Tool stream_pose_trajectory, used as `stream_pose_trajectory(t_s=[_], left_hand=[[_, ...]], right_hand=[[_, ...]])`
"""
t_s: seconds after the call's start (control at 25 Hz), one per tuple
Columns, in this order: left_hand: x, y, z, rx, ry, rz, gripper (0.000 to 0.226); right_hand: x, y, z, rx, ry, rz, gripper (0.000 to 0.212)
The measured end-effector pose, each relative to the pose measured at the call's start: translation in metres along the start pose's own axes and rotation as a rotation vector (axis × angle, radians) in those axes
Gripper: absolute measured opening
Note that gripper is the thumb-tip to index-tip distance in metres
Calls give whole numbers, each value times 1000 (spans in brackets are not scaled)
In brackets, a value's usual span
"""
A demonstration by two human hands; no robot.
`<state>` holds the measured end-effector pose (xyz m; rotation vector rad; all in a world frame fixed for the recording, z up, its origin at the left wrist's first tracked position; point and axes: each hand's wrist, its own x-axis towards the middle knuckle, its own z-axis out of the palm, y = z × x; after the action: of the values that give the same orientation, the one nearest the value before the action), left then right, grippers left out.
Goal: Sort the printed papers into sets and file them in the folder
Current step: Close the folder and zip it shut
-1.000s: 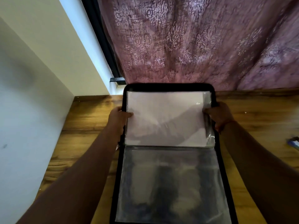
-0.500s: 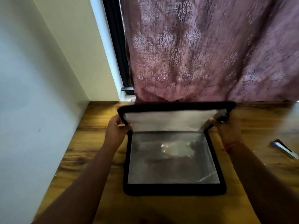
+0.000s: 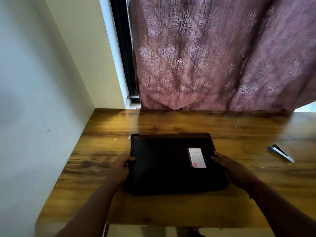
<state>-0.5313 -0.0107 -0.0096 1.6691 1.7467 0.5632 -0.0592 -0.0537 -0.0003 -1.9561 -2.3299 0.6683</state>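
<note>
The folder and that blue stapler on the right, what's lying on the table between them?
In the head view, only bare wooden table lies between the black folder and the stapler, apart from a few tiny specks.

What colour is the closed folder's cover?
Black, seen in the head view: folder lying on the wooden table.

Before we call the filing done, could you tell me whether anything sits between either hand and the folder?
Nothing visible does. The left hand and right hand already hold the closed folder by its side edges on the table. The stapler lies well off to the right.
</note>
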Motion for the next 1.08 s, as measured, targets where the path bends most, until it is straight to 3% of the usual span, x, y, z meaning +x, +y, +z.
stream_pose_trajectory(t_s=[0.2,0.4,0.52,0.64,0.84,1.08], left_hand=[[1,22,15,-9,127,-151,19],[2,36,36,163,170,-235,24],[12,48,51,248,155,-231,37],[19,61,60,288,119,-282,62],[2,72,85,404,111,-425,77],[-24,83,106,394,144,-524,85]], right_hand=[[36,-22,-2,198,196,145,31],[47,-42,13,-19,265,194,36],[43,-41,15,-282,295,63,39],[42,-31,15,-361,264,-86,39],[40,1,13,-88,190,-77,45],[46,20,1,25,170,-116,48]])
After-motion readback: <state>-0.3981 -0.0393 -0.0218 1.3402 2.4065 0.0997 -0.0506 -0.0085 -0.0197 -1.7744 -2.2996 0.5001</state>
